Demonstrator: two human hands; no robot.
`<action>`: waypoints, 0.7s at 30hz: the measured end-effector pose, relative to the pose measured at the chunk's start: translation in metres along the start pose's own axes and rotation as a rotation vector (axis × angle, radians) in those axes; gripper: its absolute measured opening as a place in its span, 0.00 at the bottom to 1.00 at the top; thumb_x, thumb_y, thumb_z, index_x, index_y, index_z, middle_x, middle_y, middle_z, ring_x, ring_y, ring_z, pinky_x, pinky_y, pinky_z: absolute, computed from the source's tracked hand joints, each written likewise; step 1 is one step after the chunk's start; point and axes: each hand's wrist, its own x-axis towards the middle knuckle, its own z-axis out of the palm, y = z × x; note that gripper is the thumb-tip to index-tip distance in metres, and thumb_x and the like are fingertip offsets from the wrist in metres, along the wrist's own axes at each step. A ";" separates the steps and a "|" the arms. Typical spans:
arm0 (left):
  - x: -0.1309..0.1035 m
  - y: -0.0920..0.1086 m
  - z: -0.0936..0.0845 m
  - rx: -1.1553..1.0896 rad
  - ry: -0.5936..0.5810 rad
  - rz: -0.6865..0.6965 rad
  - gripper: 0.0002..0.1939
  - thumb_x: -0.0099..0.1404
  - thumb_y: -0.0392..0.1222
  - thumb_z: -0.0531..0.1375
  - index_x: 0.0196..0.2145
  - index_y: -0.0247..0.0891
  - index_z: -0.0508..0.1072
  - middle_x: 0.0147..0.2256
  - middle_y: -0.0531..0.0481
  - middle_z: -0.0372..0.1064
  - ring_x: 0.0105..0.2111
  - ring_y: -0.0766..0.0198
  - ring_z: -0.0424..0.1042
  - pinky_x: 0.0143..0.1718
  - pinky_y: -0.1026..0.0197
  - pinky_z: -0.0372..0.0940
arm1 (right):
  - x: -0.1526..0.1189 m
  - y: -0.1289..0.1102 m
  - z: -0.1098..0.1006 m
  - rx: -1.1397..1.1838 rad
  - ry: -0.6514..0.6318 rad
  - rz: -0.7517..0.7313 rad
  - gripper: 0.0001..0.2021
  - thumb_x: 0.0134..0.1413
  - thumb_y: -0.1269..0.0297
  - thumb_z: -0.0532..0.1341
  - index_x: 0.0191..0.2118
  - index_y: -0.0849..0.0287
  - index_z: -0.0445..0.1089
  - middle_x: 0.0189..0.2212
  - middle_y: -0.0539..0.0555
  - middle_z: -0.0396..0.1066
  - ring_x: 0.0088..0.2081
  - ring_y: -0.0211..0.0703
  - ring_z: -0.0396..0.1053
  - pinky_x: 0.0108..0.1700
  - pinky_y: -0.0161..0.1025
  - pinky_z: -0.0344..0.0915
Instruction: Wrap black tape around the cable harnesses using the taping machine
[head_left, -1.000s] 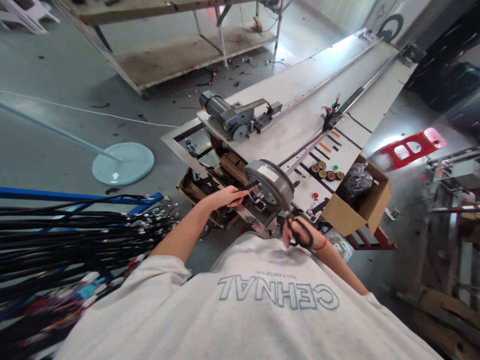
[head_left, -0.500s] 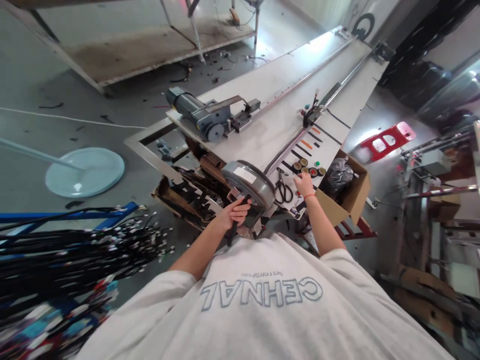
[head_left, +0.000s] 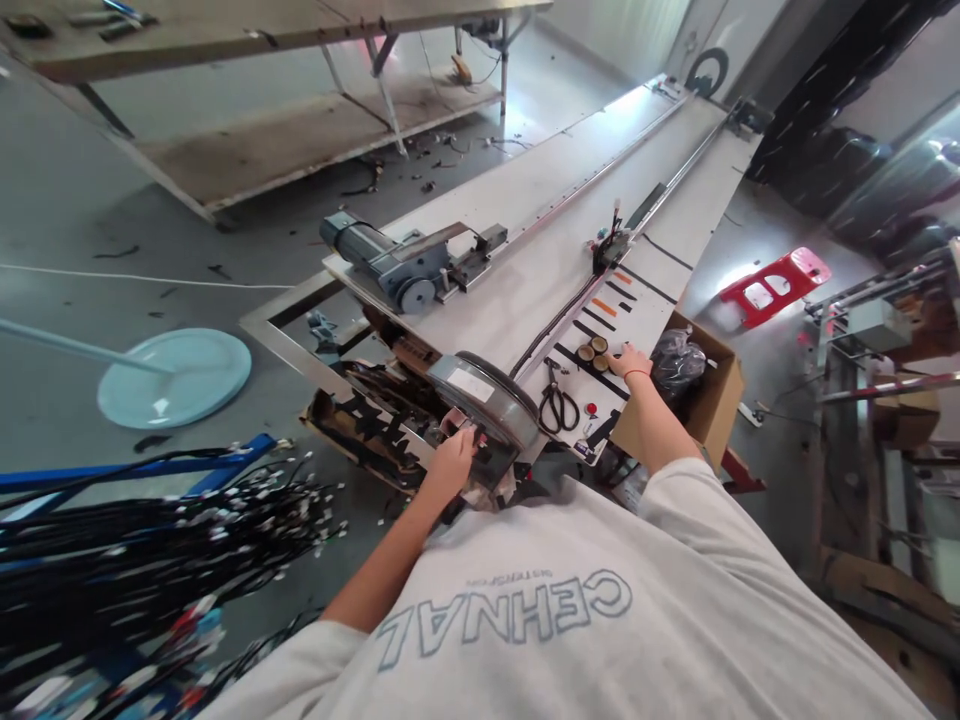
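By the hub of the upright grey wheel (head_left: 484, 390), my left hand (head_left: 454, 458) has its fingers curled inward. What they grip is hidden. My right hand (head_left: 631, 362) reaches over the board's near right edge with fingers partly spread. It lies beside several tape rolls (head_left: 599, 345) and covers the spot where a green button showed. I make out nothing held in it. Black-handled scissors (head_left: 559, 408) lie between the wheel and the rolls. A red button (head_left: 592, 409) sits right of the scissors. Black and orange strips (head_left: 604, 307) stick to the board.
A long white board (head_left: 547, 250) with rails runs away from me. A motor unit (head_left: 382, 255) is mounted at its left. An open cardboard box (head_left: 716, 410) holds dark plastic bags. Bundled black cables (head_left: 187, 540) hang at left; a red stool (head_left: 772, 285) stands right.
My right hand has moved from near the red button to the far side of the tape rolls. My left hand has shifted toward the wheel's hub; the black handle below it no longer shows.
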 end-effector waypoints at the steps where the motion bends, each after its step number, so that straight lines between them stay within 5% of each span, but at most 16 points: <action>1: 0.003 0.000 -0.003 -0.112 -0.184 -0.099 0.15 0.66 0.54 0.53 0.30 0.40 0.62 0.20 0.56 0.56 0.18 0.66 0.57 0.19 0.67 0.52 | 0.000 0.001 0.000 0.006 -0.005 -0.003 0.35 0.60 0.43 0.50 0.65 0.62 0.57 0.65 0.66 0.53 0.63 0.60 0.53 0.60 0.59 0.53; 3: 0.009 0.004 -0.010 -0.342 -0.505 -0.228 0.17 0.64 0.57 0.54 0.30 0.40 0.61 0.18 0.62 0.44 0.14 0.73 0.42 0.15 0.70 0.40 | 0.000 0.003 -0.001 0.014 -0.013 -0.004 0.36 0.60 0.42 0.50 0.66 0.62 0.55 0.66 0.66 0.51 0.64 0.59 0.51 0.60 0.58 0.52; 5: 0.013 0.010 -0.014 -0.469 -0.656 -0.248 0.19 0.63 0.59 0.56 0.29 0.39 0.60 0.18 0.64 0.39 0.15 0.75 0.36 0.15 0.71 0.35 | 0.001 0.005 -0.002 0.015 -0.028 0.002 0.36 0.60 0.42 0.50 0.67 0.61 0.53 0.67 0.65 0.49 0.65 0.59 0.50 0.61 0.58 0.51; 8: 0.009 0.013 -0.017 -0.335 -0.679 -0.180 0.23 0.59 0.62 0.59 0.26 0.39 0.59 0.17 0.63 0.43 0.15 0.75 0.41 0.15 0.70 0.41 | 0.001 0.005 -0.003 0.009 -0.044 0.010 0.36 0.60 0.42 0.50 0.67 0.60 0.53 0.67 0.64 0.49 0.65 0.59 0.50 0.60 0.58 0.52; 11: -0.009 -0.003 -0.025 0.023 -0.706 -0.089 0.22 0.52 0.60 0.64 0.21 0.39 0.63 0.17 0.56 0.59 0.19 0.68 0.58 0.21 0.66 0.54 | 0.002 0.005 -0.002 0.011 -0.037 0.005 0.35 0.60 0.42 0.49 0.66 0.60 0.55 0.67 0.65 0.50 0.64 0.59 0.51 0.60 0.58 0.53; 13: -0.024 -0.021 -0.034 0.204 -0.641 -0.035 0.18 0.48 0.56 0.66 0.22 0.40 0.68 0.21 0.53 0.67 0.24 0.63 0.64 0.26 0.64 0.58 | 0.002 0.004 -0.001 0.013 -0.033 0.004 0.35 0.60 0.43 0.49 0.66 0.61 0.55 0.67 0.65 0.50 0.64 0.59 0.51 0.60 0.58 0.53; 18: -0.047 -0.056 -0.047 0.228 -0.138 0.037 0.22 0.50 0.64 0.60 0.28 0.41 0.70 0.23 0.53 0.68 0.25 0.61 0.66 0.29 0.61 0.60 | 0.004 0.004 0.000 0.012 -0.034 0.016 0.36 0.60 0.43 0.50 0.66 0.62 0.54 0.67 0.64 0.48 0.65 0.59 0.50 0.61 0.58 0.52; 21: -0.049 -0.063 -0.041 0.098 -0.144 -0.047 0.28 0.53 0.72 0.52 0.25 0.41 0.67 0.16 0.57 0.58 0.17 0.65 0.57 0.23 0.62 0.55 | 0.003 0.004 0.000 0.008 -0.035 0.017 0.36 0.60 0.43 0.50 0.67 0.62 0.54 0.67 0.65 0.49 0.65 0.60 0.50 0.61 0.58 0.52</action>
